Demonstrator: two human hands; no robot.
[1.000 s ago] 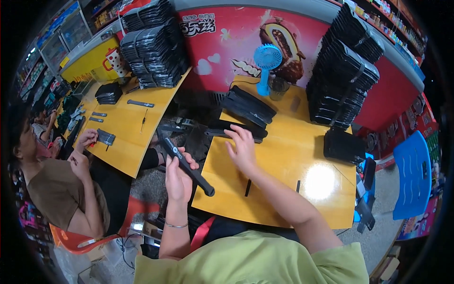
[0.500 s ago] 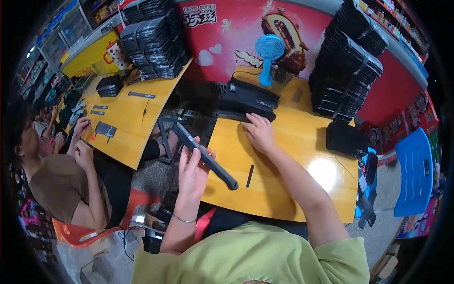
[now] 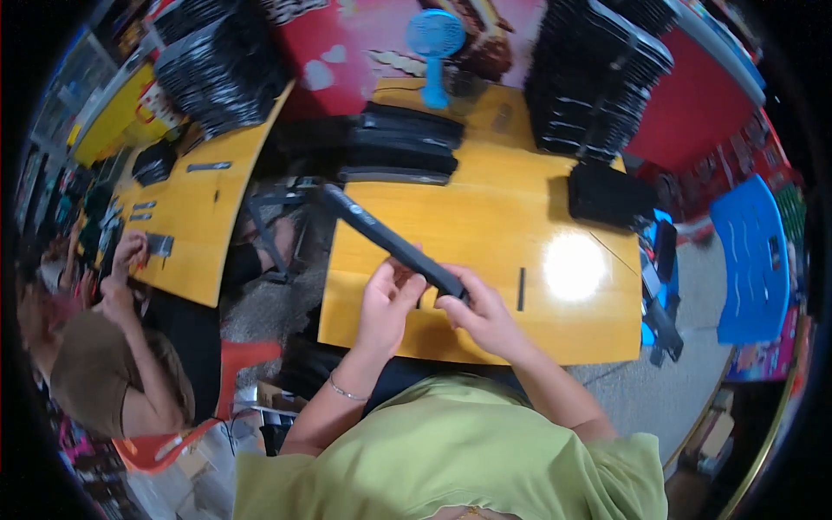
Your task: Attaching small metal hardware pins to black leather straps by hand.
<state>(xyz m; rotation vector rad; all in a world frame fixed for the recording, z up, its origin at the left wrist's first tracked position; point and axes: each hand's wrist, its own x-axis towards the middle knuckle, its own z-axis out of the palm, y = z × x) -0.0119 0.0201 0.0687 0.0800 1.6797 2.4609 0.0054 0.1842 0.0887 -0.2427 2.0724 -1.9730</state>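
Held thing: a long, flat black plastic case (image 3: 394, 243), slanting from the upper left down to both hands; its near end sits above the front part of the yellow wooden table (image 3: 485, 225)
Left hand: the left hand (image 3: 386, 299) grips the case near its lower end, fingers closed round its left edge, thumb on top
Right hand: the right hand (image 3: 485, 316) pinches the very end of the case, fingers closed on it; how far they wrap under is hidden
Doing it well: as a judgement, keep the left hand steady as the anchor and let the right work the end; hold the case level over the table so the long free end does not sag or swing toward the gap on the left
Stacks: a low pile of similar black cases (image 3: 403, 152) lies at the table's far side; a tall stack of black trays (image 3: 598, 74) stands at the far right; another tray stack (image 3: 221, 69) on the left table
Signs: a red panel with pale heart shapes (image 3: 347, 61) runs behind; a yellow box-like sign (image 3: 117, 117) at far left
Other: a small blue fan (image 3: 435, 43); a seated person (image 3: 104, 364) at the left table
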